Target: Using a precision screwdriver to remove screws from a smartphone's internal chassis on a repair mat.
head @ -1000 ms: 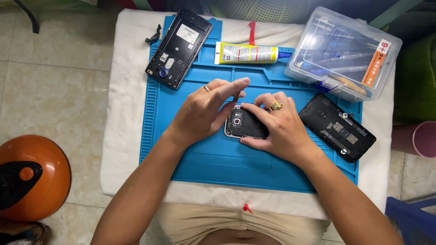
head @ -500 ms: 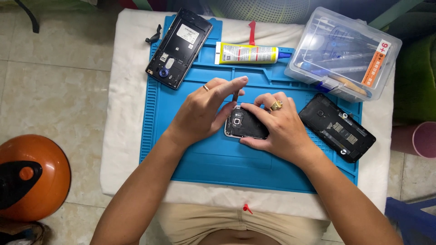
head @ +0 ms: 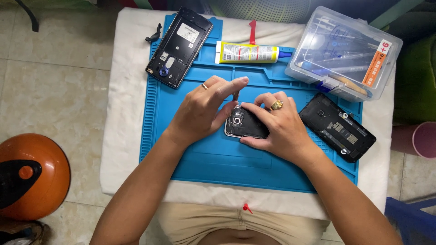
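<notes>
A small opened phone (head: 243, 126) lies back-up in the middle of a blue work mat (head: 218, 159). My right hand (head: 279, 127) lies over its right side and holds it down on the mat. My left hand (head: 204, 106) pinches a thin dark tool (head: 235, 96) between thumb and forefinger, its tip at the phone's top edge near the camera. Most of the phone is hidden under my right palm.
A second opened phone (head: 179, 45) lies at the mat's top left, a third black one (head: 337, 127) at the right. A yellow glue tube (head: 245, 52) and a clear plastic tool box (head: 345, 52) sit at the back. An orange round object (head: 32, 177) stands on the floor, left.
</notes>
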